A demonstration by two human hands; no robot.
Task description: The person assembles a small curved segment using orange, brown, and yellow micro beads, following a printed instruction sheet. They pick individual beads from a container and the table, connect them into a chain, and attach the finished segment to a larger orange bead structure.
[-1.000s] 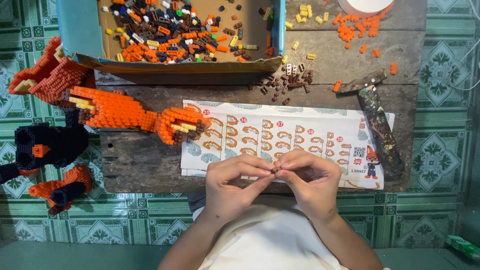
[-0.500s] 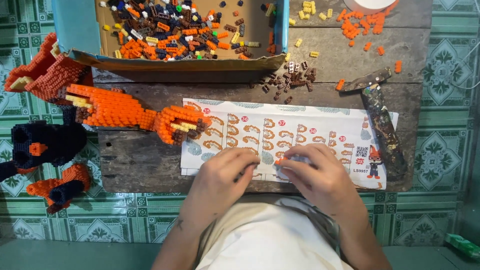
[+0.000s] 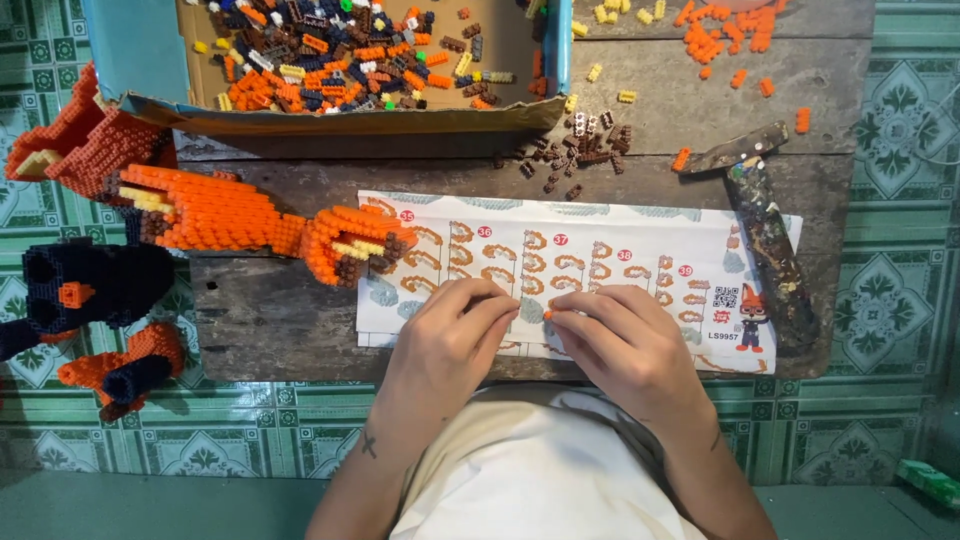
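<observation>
Both hands rest on a white instruction sheet [image 3: 620, 255] printed with building steps, lying on a dark wooden table [image 3: 270, 310]. My left hand [image 3: 450, 340] lies curled on the sheet's near edge, fingertips toward the middle; nothing shows in it. My right hand [image 3: 625, 345] pinches a tiny orange brick [image 3: 548, 314] between thumb and fingertips, right beside the left fingertips. A long orange brick-built limb [image 3: 250, 220] with a clawed end lies left of the sheet.
An open cardboard tray [image 3: 350, 115] of several mixed small bricks sits at the back. Loose brown bricks [image 3: 580, 150] and orange bricks [image 3: 725, 30] lie behind the sheet. A paint-stained hammer [image 3: 765, 230] lies at right. Dark blue and orange built parts [image 3: 90, 285] sit at left on green tiles.
Both hands have dropped from a raised, fingers-together pose down onto the sheet and drawn slightly apart. The tiny orange brick now shows at the right fingertips.
</observation>
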